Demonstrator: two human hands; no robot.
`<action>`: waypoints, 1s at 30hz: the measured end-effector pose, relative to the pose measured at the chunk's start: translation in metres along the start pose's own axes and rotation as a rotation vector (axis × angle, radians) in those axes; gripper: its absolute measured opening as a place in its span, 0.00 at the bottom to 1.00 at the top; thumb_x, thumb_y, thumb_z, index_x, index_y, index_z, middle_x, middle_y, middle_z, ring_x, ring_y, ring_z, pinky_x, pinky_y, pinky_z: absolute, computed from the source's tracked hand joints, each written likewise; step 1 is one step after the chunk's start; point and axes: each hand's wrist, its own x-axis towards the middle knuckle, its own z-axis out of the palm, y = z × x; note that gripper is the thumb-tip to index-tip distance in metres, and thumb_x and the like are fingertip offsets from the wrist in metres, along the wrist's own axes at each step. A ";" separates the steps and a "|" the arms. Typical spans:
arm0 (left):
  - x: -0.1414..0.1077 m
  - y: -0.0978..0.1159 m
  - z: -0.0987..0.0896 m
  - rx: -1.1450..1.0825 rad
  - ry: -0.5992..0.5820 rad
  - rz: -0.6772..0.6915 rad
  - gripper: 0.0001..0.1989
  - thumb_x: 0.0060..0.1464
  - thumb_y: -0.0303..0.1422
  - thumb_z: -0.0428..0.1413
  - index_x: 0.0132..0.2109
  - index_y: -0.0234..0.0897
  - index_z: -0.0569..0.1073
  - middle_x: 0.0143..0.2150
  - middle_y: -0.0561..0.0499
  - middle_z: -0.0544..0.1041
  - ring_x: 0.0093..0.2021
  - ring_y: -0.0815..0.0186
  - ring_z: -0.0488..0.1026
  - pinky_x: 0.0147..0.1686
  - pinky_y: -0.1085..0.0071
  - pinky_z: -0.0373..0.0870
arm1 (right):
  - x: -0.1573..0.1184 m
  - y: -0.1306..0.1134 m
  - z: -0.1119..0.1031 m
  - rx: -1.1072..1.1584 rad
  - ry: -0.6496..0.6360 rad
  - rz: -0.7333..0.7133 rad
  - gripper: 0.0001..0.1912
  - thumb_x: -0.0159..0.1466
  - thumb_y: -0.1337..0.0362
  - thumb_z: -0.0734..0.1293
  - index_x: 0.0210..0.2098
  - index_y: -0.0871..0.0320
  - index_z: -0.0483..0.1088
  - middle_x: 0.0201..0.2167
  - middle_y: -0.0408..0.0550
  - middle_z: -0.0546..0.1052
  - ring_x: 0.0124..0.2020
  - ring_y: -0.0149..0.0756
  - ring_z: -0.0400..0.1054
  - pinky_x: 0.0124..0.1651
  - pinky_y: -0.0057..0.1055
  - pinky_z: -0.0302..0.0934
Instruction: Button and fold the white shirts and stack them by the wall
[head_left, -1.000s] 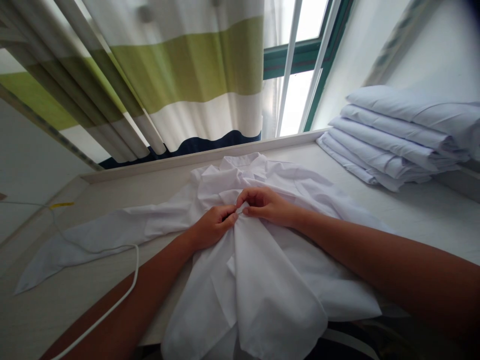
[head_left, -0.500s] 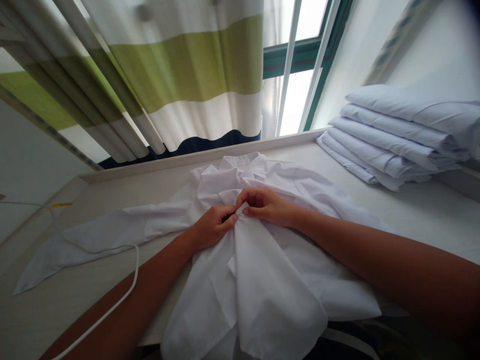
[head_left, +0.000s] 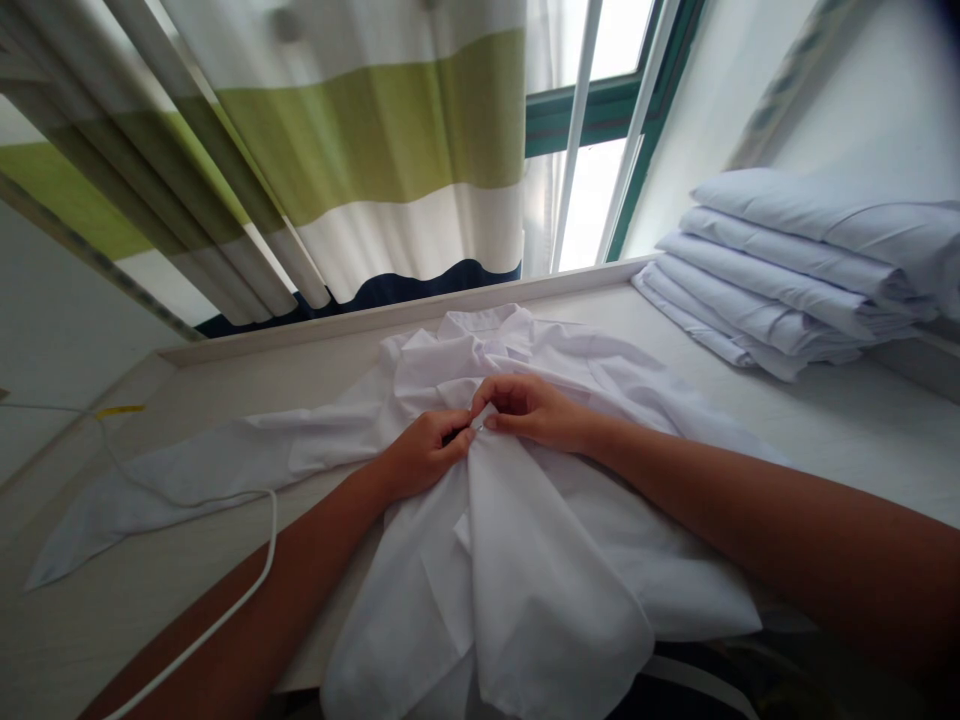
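Note:
A white shirt point(head_left: 540, 560) lies spread over the tabletop, its collar point(head_left: 484, 322) toward the window and its lower part hanging over the near edge. One sleeve point(head_left: 225, 450) stretches out to the left. At the middle of the shirt front, my left hand point(head_left: 431, 450) pinches the cloth between thumb and fingers. Close against it, my right hand point(head_left: 529, 408) pinches the same fold from the other side. A tiny pale spot, perhaps a button, shows between the fingertips, too small to make out.
Several folded white garments point(head_left: 795, 270) are stacked at the back right. A white cable point(head_left: 271, 530) loops across the left side and over my left forearm. Behind the table's raised rim point(head_left: 360, 322) hang striped curtains point(head_left: 375, 130) beside a barred window point(head_left: 600, 180).
Almost nothing differs. Both hands hold the same place on the shirt, with at most a slight shift at the fingertips.

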 end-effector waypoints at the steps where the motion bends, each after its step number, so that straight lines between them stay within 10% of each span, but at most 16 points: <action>1: 0.000 -0.001 0.000 0.001 -0.002 0.004 0.18 0.66 0.42 0.48 0.42 0.33 0.77 0.35 0.50 0.76 0.36 0.62 0.70 0.39 0.69 0.67 | 0.000 0.000 0.000 -0.002 0.000 -0.002 0.09 0.63 0.60 0.72 0.40 0.58 0.72 0.36 0.45 0.76 0.36 0.34 0.69 0.42 0.31 0.65; 30: 0.001 -0.001 -0.001 0.031 -0.037 0.050 0.18 0.67 0.42 0.47 0.38 0.34 0.74 0.33 0.51 0.74 0.35 0.64 0.69 0.37 0.70 0.64 | 0.000 0.000 0.000 -0.030 -0.021 -0.004 0.09 0.62 0.61 0.71 0.39 0.57 0.72 0.37 0.46 0.77 0.38 0.35 0.71 0.45 0.33 0.66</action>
